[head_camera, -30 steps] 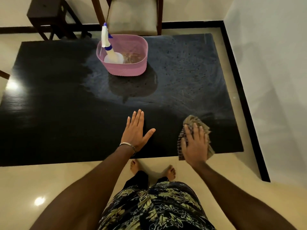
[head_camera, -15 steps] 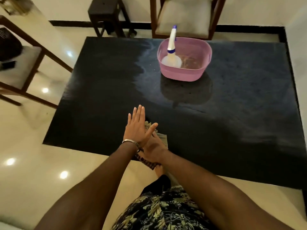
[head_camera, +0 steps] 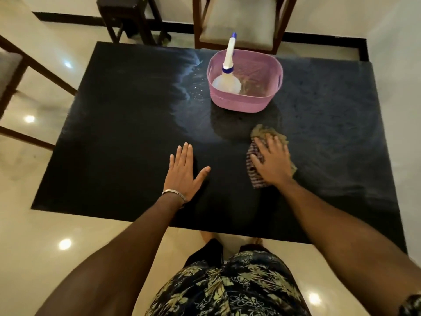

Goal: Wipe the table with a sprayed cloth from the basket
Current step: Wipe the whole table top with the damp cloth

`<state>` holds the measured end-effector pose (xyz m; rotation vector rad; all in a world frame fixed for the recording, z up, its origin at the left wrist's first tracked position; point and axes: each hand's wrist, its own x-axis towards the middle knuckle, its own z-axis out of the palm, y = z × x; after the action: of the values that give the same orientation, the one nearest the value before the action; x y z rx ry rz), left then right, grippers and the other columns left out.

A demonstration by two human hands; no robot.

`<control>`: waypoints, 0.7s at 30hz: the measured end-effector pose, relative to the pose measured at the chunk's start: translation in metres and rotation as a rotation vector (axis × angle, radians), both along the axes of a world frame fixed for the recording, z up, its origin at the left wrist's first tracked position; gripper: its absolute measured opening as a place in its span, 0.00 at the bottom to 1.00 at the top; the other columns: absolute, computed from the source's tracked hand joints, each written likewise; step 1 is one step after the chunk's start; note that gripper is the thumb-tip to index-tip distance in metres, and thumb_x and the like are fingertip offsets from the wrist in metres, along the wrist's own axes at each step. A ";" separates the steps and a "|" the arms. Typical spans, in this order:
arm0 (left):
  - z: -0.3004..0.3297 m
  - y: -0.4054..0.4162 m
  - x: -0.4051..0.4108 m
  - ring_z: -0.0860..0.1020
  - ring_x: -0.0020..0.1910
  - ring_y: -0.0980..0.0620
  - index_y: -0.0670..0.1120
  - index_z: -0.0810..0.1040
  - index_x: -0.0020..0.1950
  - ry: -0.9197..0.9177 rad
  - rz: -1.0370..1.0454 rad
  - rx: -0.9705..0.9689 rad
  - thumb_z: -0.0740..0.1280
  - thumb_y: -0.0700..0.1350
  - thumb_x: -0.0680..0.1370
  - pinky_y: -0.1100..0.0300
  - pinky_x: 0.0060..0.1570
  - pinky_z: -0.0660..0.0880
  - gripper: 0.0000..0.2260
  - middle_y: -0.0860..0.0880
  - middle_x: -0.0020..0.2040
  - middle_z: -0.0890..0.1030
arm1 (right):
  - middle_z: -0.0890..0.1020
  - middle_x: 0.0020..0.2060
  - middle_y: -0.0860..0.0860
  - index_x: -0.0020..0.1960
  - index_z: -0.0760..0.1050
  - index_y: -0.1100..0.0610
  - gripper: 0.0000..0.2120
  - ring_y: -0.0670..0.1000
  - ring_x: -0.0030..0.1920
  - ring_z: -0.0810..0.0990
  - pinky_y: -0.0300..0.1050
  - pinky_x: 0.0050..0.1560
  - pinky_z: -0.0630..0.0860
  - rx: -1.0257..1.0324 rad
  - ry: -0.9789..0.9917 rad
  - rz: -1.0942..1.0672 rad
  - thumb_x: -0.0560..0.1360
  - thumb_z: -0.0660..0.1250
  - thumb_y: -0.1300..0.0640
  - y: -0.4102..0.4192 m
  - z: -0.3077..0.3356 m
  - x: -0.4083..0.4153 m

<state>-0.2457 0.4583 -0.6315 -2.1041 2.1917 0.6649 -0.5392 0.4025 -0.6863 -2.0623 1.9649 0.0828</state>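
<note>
right hand (head_camera: 272,163): fingers spread, palm pressing a crumpled checked cloth (head_camera: 255,172) flat onto the glossy black rectangular table (head_camera: 114,133) | left hand (head_camera: 184,173): fully open, flat on table, well left of cloth | pink plastic basket (head_camera: 245,99) beyond right hand, holding white spray bottle (head_camera: 227,71) with blue nozzle | no readable writing
</note>
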 end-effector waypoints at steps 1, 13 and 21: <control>-0.001 -0.001 -0.005 0.39 0.78 0.49 0.45 0.40 0.79 0.007 -0.010 0.002 0.37 0.71 0.73 0.47 0.77 0.43 0.42 0.47 0.80 0.42 | 0.61 0.78 0.57 0.79 0.58 0.44 0.30 0.62 0.76 0.59 0.61 0.76 0.53 -0.004 0.024 -0.072 0.80 0.55 0.38 0.004 -0.002 -0.032; -0.005 -0.007 -0.069 0.39 0.78 0.49 0.44 0.40 0.79 0.050 -0.029 -0.019 0.38 0.71 0.74 0.49 0.77 0.41 0.42 0.47 0.80 0.42 | 0.51 0.81 0.57 0.81 0.51 0.45 0.29 0.62 0.79 0.48 0.65 0.77 0.44 0.077 0.078 -0.507 0.83 0.54 0.43 0.051 0.003 -0.150; 0.002 -0.012 -0.114 0.37 0.77 0.50 0.44 0.39 0.79 0.048 0.000 -0.035 0.40 0.70 0.75 0.50 0.76 0.38 0.41 0.47 0.79 0.40 | 0.45 0.81 0.52 0.81 0.46 0.41 0.30 0.57 0.80 0.41 0.62 0.76 0.37 0.139 -0.029 0.242 0.82 0.51 0.40 0.023 0.013 0.010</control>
<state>-0.3598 0.4461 -0.6295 -2.1271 2.2443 0.6891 -0.5292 0.4255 -0.6737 -2.1845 1.6355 0.2311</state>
